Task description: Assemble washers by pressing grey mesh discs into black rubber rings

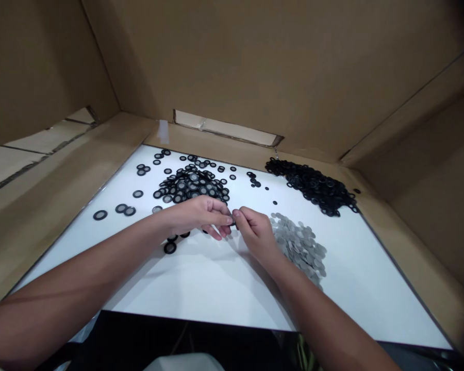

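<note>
Pinching a small dark piece point(233, 221) above the table point(212, 281) in closed grip of left hand point(204, 214) and right hand point(258, 233), probably to steady it. Positioned between disc-filled rings point(192, 183) and grey discs point(299, 245), with black rings point(315, 185) farther back, seemingly heaped apart for easy picking.

You have one left hand point(211, 216), one right hand point(256, 232), one board point(216, 293), one tape strip point(163, 132), one rimmed-disc pile point(193, 181), one ring pile point(320, 186) and one grey-disc pile point(299, 246). You cannot count the pieces within each pile: they overlap.
</note>
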`<state>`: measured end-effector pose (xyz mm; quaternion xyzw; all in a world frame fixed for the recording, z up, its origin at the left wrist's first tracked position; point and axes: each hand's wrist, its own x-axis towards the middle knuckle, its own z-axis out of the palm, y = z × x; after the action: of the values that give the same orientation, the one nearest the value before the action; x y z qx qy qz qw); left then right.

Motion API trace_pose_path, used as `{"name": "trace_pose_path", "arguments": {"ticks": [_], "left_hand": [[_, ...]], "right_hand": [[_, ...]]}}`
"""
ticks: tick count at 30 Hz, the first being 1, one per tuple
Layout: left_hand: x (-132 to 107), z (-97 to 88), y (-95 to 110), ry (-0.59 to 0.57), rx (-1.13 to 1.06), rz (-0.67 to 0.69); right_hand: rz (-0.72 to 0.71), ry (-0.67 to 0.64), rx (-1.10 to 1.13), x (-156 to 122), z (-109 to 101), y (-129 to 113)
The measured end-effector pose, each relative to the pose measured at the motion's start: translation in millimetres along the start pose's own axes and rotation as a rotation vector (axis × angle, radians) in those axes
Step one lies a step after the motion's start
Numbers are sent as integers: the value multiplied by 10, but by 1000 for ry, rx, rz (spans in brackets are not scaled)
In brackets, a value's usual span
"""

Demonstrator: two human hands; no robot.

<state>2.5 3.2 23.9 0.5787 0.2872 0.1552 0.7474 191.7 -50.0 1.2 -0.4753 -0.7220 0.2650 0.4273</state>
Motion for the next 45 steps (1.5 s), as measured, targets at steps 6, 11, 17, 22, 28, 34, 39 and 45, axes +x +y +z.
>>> {"name": "trace_pose_path", "arguments": {"ticks": [6,11,17,22,28,34,39,45], "left_hand": [[80,126,-88,121,-129,143],[82,145,-96,152,-64,161],[47,142,-47,128,-22,117],[-26,101,34,48,2,77],[-62,41,95,-4,165,80],[-15,4,22,42,237,101],[9,3,-49,-8,242,99],[8,59,-31,69,172,98]], "right_hand": [[56,15,62,-3,-16,4],[87,19,72,-6,-17,25],[54,27,111,-25,6,-1],[12,45,81,-46,3,-53],[-78,10,-56,-56,-31,-63],[-83,-63,-104,-26,-35,13],[1,-136,-39,17,-50,51],[35,-185,-40,23,-81,67]]}}
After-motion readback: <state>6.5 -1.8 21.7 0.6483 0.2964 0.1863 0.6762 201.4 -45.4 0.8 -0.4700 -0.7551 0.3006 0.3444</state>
